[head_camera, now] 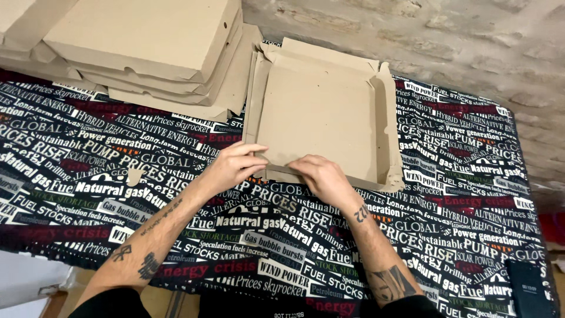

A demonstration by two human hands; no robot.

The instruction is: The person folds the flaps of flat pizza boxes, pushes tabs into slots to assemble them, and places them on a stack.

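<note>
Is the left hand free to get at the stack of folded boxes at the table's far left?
Probably yes: the left hand rests on the open box's near wall, and only bare tablecloth lies between it and the stack of folded boxes.

We read this as a makeshift packing spot, likely the back room of a takeaway or small food shop, not a home kitchen. What we see: a stack of folded flat cardboard boxes (pixel 147 44) at the far left, one open box (pixel 321 115) half assembled beside it, both on a counter (pixel 471 194) covered with a black cloth printed all over in white and red lettering. Behind runs a rough, pale brick wall (pixel 447 41) with crude mortar. A dark flat device (pixel 528 290) lies at the near right corner. We can't tell more than that.
</note>
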